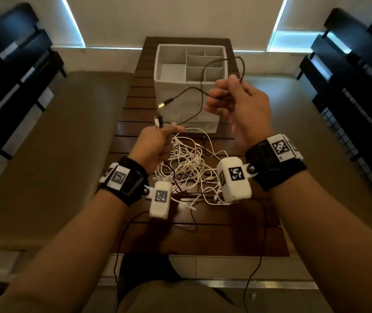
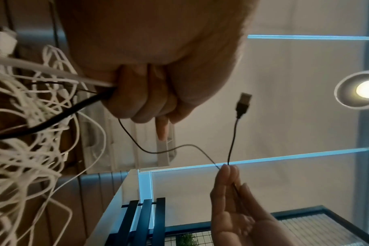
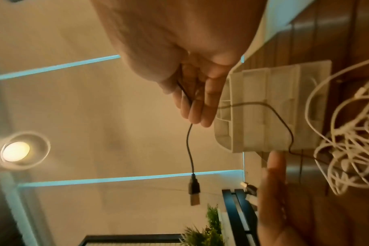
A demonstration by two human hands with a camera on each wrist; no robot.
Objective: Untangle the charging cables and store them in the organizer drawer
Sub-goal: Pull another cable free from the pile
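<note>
White cables (image 1: pixel 187 168): tangled heap on slatted table (image 1: pixel 135 91), just under and between both wrists.
Left hand (image 1: pixel 153 145): fist clamped on black cable (image 1: pixel 194 89) plus white strand.
Right hand (image 1: pixel 232 102): raised, fingertips pinching black cable; USB plug (image 1: pixel 165 102) dangles left.
Organizer drawer (image 1: pixel 169 91): beyond hands, compartments open upward.

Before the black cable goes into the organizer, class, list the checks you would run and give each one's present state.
1. Right hand grips the black cable: ok.
2. USB plug hangs free of the pile: ok.
3. Black cable fully clear of the white cable tangle: cannot tell; it runs down toward the left hand.
4. Left hand holds only the black cable: not ok; a white cable is gripped too.
5. Organizer compartments open and reachable: ok.
6. Cable coiled for storing: not ok; it hangs in loose loops.
</note>
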